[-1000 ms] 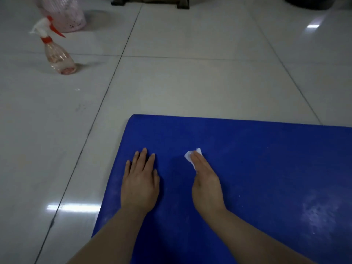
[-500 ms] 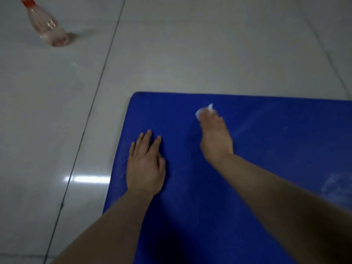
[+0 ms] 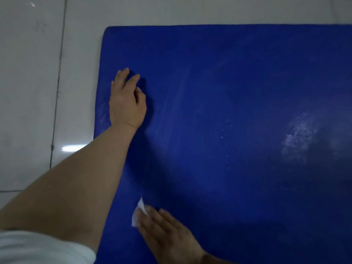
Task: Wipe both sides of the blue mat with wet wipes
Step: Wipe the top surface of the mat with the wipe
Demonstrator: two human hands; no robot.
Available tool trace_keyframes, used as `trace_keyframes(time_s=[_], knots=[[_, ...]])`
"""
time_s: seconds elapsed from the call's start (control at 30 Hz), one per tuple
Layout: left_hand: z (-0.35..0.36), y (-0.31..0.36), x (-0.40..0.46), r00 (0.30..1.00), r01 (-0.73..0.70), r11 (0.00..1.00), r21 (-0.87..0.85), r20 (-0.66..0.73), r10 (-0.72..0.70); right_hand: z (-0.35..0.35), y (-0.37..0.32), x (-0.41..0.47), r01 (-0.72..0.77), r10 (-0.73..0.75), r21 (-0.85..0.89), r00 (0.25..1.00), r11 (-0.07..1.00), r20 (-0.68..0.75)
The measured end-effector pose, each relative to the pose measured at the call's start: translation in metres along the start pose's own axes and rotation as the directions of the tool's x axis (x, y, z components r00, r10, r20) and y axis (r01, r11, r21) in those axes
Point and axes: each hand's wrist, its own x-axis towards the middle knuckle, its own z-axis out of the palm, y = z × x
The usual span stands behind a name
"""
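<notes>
So the blue mat [image 3: 238, 111] is lying flat on the tiled floor [image 3: 28, 92], with its far-left corner in view and the rest running off the right and bottom edges of the shot. Only the top face is showing, so my guess is the flip to the other side isn't done yet.

The left hand [image 3: 126, 101] is sitting on the mat near its left edge, palm down. Looks like it's doing two jobs: propping up the person's weight while they're leaning over, and keeping the mat from skating around on that shiny tile. The fingers are mostly lying along the surface, slightly bent, not gripping anything. The arm is coming in long and fairly straight from the bottom left, with a white sleeve [image 3: 43, 248] showing at the corner.

The right hand [image 3: 167, 231] is down low near the bottom of the frame, close to the body, flat with fingers stretched out and pressing a wet wipe [image 3: 138, 213] against the mat. The wipe is mostly hidden under the fingertips, with just a white corner poking out in front. A flat palm makes sense here, since it's spreading pressure over the wipe.

Over on the right there's a pale, blotchy damp-looking patch [image 3: 299, 140] plus a few tiny droplets, so I'd say that part is probably next in line.
</notes>
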Motion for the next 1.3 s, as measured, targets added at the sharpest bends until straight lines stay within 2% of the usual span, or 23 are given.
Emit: trace_keyframes(time_s=[0.03,0.1,0.17,0.23,0.3,0.33,0.37,0.4,0.47,0.53,0.67,0.73,0.8,0.87,0.93,1.0,1.07,1.13,1.17,1.2,1.23,1.27,1.3], knots=[[-0.002,0.002,-0.004,1.000,-0.009,1.000,-0.021,-0.008,0.009,0.000,0.002,-0.008,0.041,-0.041,0.000,0.998,0.999,0.042],[-0.004,0.008,-0.014,0.999,-0.031,0.999,-0.011,-0.027,0.031,-0.003,0.018,-0.012,0.044,-0.044,-0.023,0.999,0.999,0.003],[-0.004,0.017,-0.032,1.000,-0.017,1.000,0.016,-0.025,0.018,-0.015,0.049,-0.007,-0.173,0.154,-0.206,0.982,0.963,-0.105],[-0.002,0.025,-0.056,0.999,-0.051,0.996,0.070,0.007,0.050,-0.024,0.068,-0.008,-0.332,0.298,-0.210,0.938,0.919,-0.178],[0.000,0.027,-0.077,0.993,-0.108,0.986,0.128,0.056,0.102,-0.013,0.057,-0.023,-0.271,0.220,-0.284,0.955,0.920,-0.200],[0.000,0.026,-0.082,0.991,-0.121,0.981,0.152,0.068,0.112,-0.001,0.041,-0.035,-0.193,0.151,-0.329,0.977,0.924,-0.149],[0.000,0.024,-0.085,0.991,-0.118,0.978,0.170,0.076,0.106,0.009,0.023,-0.050,-0.108,0.083,-0.305,0.992,0.946,-0.092],[-0.001,0.022,-0.086,0.992,-0.107,0.977,0.182,0.081,0.094,0.013,0.008,-0.062,-0.036,0.028,-0.199,0.999,0.979,-0.042],[-0.004,0.020,-0.088,0.992,-0.094,0.975,0.199,0.097,0.076,0.009,-0.004,-0.077,0.136,-0.131,-0.099,0.990,0.986,0.050],[-0.005,0.020,-0.088,0.990,-0.098,0.974,0.207,0.118,0.075,-0.001,0.015,-0.075,0.213,-0.202,-0.197,0.976,0.957,0.077],[-0.005,0.021,-0.087,0.988,-0.092,0.976,0.196,0.142,0.064,-0.020,0.070,-0.045,-0.035,0.018,-0.310,0.998,0.950,-0.055],[-0.004,0.020,-0.087,0.989,-0.092,0.977,0.192,0.135,0.067,-0.021,0.073,-0.039,-0.104,0.065,-0.362,0.991,0.926,-0.121],[-0.003,0.019,-0.087,0.989,-0.096,0.978,0.185,0.125,0.073,-0.011,0.055,-0.052,0.029,-0.067,-0.411,0.994,0.911,-0.080],[-0.003,0.019,-0.088,0.989,-0.096,0.979,0.181,0.128,0.073,-0.005,0.033,-0.067,0.216,-0.196,-0.317,0.976,0.924,0.094],[-0.004,0.019,-0.087,0.988,-0.097,0.978,0.184,0.133,0.073,-0.010,0.036,-0.062,0.250,-0.221,-0.295,0.967,0.922,0.127],[-0.005,0.019,-0.087,0.987,-0.092,0.978,0.186,0.147,0.065,-0.012,0.058,-0.042,0.126,-0.139,-0.362,0.990,0.924,-0.010],[-0.005,0.020,-0.087,0.986,-0.085,0.980,0.182,0.154,0.057,-0.022,0.090,-0.010,-0.077,0.007,-0.421,0.986,0.904,-0.165],[-0.005,0.020,-0.087,0.988,-0.087,0.980,0.178,0.144,0.061,-0.039,0.112,0.020,-0.266,0.180,-0.311,0.944,0.913,-0.278],[-0.005,0.019,-0.087,0.988,-0.087,0.981,0.174,0.140,0.062,-0.046,0.112,0.030,-0.320,0.246,-0.274,0.930,0.907,-0.274],[-0.005,0.019,-0.088,0.988,-0.085,0.982,0.170,0.139,0.061,-0.048,0.108,0.035,-0.331,0.264,-0.243,0.926,0.912,-0.270],[-0.004,0.019,-0.088,0.989,-0.083,0.983,0.165,0.137,0.060,-0.040,0.100,0.029,-0.284,0.220,-0.261,0.943,0.922,-0.250],[-0.004,0.019,-0.089,0.989,-0.083,0.984,0.159,0.133,0.062,-0.030,0.087,0.020,-0.161,0.128,-0.281,0.983,0.946,-0.130],[-0.004,0.019,-0.089,0.990,-0.085,0.985,0.152,0.127,0.065,-0.025,0.079,0.015,-0.072,0.055,-0.262,0.996,0.962,-0.073]])
